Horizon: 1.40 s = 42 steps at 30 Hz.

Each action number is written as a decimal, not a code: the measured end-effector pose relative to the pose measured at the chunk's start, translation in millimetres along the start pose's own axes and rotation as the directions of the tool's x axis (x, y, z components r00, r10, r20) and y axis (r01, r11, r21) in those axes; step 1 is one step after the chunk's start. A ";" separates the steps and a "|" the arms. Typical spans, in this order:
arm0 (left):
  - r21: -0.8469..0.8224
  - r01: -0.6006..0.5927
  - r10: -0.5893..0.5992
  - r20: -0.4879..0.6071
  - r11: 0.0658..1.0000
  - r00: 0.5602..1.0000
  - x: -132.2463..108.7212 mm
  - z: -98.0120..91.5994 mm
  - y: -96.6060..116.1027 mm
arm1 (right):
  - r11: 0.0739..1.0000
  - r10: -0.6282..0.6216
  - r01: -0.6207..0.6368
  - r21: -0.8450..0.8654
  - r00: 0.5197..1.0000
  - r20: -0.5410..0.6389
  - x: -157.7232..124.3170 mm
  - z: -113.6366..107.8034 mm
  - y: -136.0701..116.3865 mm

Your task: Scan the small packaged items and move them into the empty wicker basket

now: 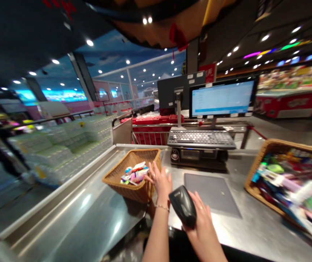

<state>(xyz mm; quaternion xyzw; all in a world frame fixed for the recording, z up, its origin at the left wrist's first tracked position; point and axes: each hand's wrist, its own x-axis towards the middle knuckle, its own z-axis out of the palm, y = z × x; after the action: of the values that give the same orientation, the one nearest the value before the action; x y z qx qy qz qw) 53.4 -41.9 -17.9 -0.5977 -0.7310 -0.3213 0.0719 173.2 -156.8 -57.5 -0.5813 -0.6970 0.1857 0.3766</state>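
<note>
Checkout counter, steel top. Right hand (203, 233) has a black handheld barcode scanner (183, 205) in its grip: fingers (196, 203) wrapped narrow around the body, scanner head tilted up and toward the left hand. Ring visible on the right hand, but too small to tell more.

Left hand (160, 182) is raised and open, fingers (152, 171) spread wide, holding nothing. Thin chain bracelet (162, 207) on the wrist. Those fingers sit right at the inner rim of a wicker basket (130, 191); can't tell if they touch it. Small colourful packets (134, 175) lie inside the basket, just past the fingertips, not gripped.

Dark rectangular counter mat (212, 193) is just right of the scanner, below a keyboard (201, 137) and a lit POS monitor (223, 98). Second wicker tray (256, 182), packed with assorted packaged goods, sits at the right end of the counter, well apart from both hands
</note>
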 end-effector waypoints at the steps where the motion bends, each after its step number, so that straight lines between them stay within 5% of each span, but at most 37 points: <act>1: 0.000 -0.003 0.003 0.003 1.000 1.000 -0.4 0.7 0.6 | 1.000 -0.002 0.002 -0.001 1.000 -0.002 -0.2 -0.2 1.4; 42: -0.050 -0.103 0.106 0.066 0.993 0.992 -15.6 25.2 50.2 | 0.994 0.113 -0.112 0.016 0.987 -0.112 -6.9 -34.6 11.2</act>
<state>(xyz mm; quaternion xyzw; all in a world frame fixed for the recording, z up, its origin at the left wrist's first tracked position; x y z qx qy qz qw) 110.9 -36.8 -26.1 -0.6474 -0.6929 -0.3135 0.0495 206.6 -166.7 -45.1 -0.6273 -0.6398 0.1768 0.4073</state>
